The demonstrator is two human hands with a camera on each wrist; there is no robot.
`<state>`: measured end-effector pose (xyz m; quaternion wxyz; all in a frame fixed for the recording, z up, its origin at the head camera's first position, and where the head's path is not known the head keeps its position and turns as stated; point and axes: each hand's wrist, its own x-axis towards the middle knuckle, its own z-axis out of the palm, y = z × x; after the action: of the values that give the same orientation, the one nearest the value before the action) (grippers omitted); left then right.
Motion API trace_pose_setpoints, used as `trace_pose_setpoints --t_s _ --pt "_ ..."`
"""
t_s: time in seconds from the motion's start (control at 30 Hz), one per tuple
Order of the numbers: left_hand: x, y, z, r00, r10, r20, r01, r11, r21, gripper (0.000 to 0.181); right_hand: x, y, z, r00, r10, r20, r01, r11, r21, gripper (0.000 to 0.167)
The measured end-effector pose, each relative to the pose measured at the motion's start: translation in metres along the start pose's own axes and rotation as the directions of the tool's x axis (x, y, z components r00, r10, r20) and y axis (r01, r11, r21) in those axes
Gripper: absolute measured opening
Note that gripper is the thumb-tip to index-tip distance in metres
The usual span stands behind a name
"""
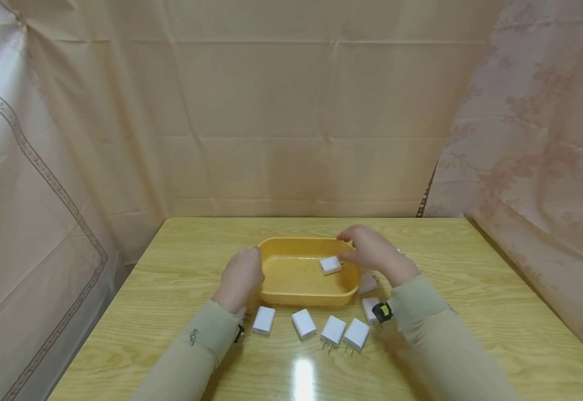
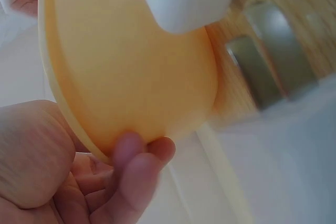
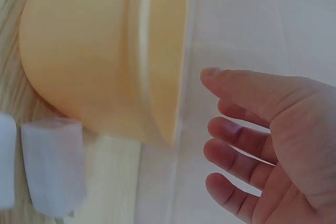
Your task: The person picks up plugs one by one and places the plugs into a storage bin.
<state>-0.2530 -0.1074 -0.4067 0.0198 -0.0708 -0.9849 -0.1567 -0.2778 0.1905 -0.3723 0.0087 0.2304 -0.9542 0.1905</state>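
Observation:
A yellow plastic tub (image 1: 291, 299) stands on the wooden table. My left hand (image 1: 243, 277) grips its left end, with fingers (image 2: 139, 177) curled against the outer wall below the rim in the left wrist view. Over the tub's right end, my right hand (image 1: 375, 255) has its thumb and fingers apart. Nothing lies between those fingers (image 3: 233, 156) in the right wrist view. A white plug-in charger (image 1: 330, 265) shows within the tub, close to the right thumb; whether it touches the bottom I cannot tell.
Several more white chargers, such as this one (image 1: 303, 324), lie along the tub's near side. Others (image 1: 368, 283) sit by its right end, partly behind my right wrist. A beige curtain (image 1: 251, 111) hangs behind the table (image 1: 211, 231), with patterned cloth (image 1: 542, 139) at the right.

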Motion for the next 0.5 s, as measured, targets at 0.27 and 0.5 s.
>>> trace_pose_setpoints --t_s 0.27,0.5 --pt "0.0 0.0 0.0 1.0 -0.004 0.0 0.004 1.0 0.013 0.016 -0.014 0.013 -0.013 0.999 -0.015 -0.047 0.017 0.999 0.034 0.044" --pt "0.0 0.001 0.001 1.0 0.002 0.002 -0.002 1.0 0.018 0.013 -0.031 0.021 -0.027 0.996 0.022 -0.087 -0.019 0.999 0.039 0.045"
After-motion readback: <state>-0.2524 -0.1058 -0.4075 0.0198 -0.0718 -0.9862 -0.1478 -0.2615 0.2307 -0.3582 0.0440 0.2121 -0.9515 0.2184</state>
